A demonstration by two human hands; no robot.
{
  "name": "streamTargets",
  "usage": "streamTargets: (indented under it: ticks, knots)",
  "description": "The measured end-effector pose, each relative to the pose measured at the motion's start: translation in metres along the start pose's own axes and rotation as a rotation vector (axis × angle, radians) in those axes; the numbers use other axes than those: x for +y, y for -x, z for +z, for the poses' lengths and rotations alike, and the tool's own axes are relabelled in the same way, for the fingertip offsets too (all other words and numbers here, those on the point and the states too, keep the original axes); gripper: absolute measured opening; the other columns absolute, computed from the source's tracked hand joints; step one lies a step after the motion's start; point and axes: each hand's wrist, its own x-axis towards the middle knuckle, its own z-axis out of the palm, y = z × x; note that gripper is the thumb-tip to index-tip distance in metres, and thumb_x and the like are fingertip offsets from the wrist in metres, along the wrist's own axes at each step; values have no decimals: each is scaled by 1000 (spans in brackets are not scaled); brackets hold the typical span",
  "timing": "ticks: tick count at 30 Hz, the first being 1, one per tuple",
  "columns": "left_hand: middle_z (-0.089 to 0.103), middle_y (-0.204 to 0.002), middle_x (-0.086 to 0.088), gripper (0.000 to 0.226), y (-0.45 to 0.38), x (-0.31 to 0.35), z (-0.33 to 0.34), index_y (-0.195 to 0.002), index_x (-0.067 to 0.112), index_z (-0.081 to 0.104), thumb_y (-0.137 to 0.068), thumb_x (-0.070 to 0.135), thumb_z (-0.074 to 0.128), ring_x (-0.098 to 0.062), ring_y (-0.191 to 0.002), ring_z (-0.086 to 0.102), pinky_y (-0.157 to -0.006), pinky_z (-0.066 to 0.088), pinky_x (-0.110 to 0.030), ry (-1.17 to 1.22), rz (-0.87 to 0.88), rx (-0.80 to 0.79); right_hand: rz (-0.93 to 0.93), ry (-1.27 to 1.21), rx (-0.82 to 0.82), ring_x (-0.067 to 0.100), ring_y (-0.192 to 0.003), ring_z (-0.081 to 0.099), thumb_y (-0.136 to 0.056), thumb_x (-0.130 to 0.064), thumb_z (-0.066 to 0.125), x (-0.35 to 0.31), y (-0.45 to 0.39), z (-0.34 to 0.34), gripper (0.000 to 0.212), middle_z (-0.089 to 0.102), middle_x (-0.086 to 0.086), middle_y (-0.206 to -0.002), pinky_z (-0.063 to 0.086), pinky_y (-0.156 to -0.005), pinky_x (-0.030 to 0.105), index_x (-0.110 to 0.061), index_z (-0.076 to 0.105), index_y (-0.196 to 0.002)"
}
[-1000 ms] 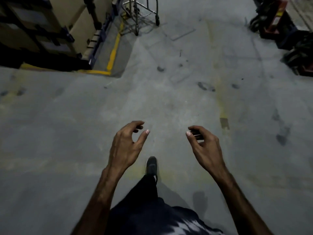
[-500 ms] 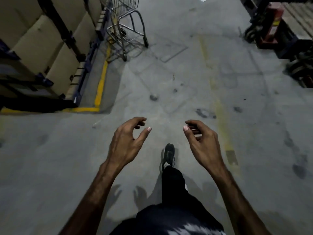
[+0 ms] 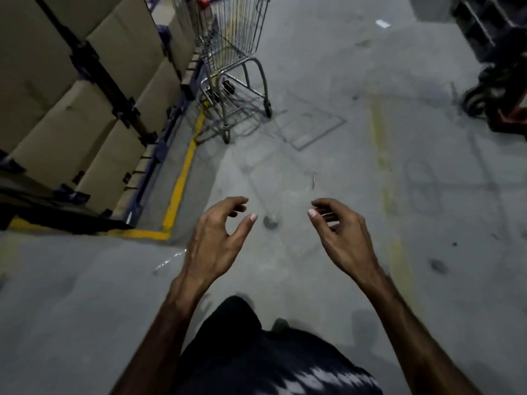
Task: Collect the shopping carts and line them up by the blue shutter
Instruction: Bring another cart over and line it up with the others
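A metal wire shopping cart (image 3: 228, 44) with a red part near its top stands on the concrete floor ahead, close to the shelving at the upper left. My left hand (image 3: 216, 243) and my right hand (image 3: 342, 240) hover side by side in front of me, well short of the cart. Both have curled, spread fingers and hold nothing. The blue shutter is out of sight.
Racks stacked with cardboard boxes (image 3: 85, 95) line the left, bordered by a yellow floor line (image 3: 182, 178). A dark wheeled pallet truck (image 3: 502, 89) sits at the right edge. Grey concrete floor (image 3: 313, 138) stretches between them.
The view has advanced toward the cart, which now looks larger and nearer. Both hands stay raised and empty in the same pose.
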Motion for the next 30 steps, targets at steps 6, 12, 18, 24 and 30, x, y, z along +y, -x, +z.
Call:
streamTargets:
  ticks: [6,12,18,24,30]
  knots:
    - [74,-112,15,35,-142,-28,38,-131,24,72,-101,42,75,-3,-104,68,-91,53,-28,46,-51,27,-28,25,-26,1,-94,71,-103,-35,71,2,-162,14,21,75,-17,-105,62,-78,35,-25,75,-122]
    - [73,-113,14,35,-330,-56,55,-131,26,70,-102,46,72,-8,-107,68,-93,57,-39,51,-53,20,-22,107,-76,-1,-91,71,-103,-36,71,2,-339,46,24,76,-15,-103,59,-77,30,-23,76,-122]
    - [73,-112,12,39,-517,-47,50,-130,22,71,-102,49,70,-10,-102,69,-89,60,-42,0,14,30,-47,149,-101,-1,-91,70,-102,-46,67,-22,-515,59,31,76,-15,-104,61,-83,36,-25,75,-123]
    - [75,-109,4,34,-669,-52,51,-129,17,72,-102,38,74,-16,-97,71,-87,62,-43,-47,67,71,-126,186,-166,7,-87,73,-103,-42,69,-49,-684,69,29,76,-10,-99,61,-82,38,-21,76,-122]
    - [75,-109,2,29,-808,-69,60,-126,12,74,-102,27,77,-16,-98,70,-87,50,-29,-180,49,153,-320,259,-254,12,-82,71,-102,-36,70,-73,-877,96,24,74,-7,-95,61,-82,38,-18,77,-116]
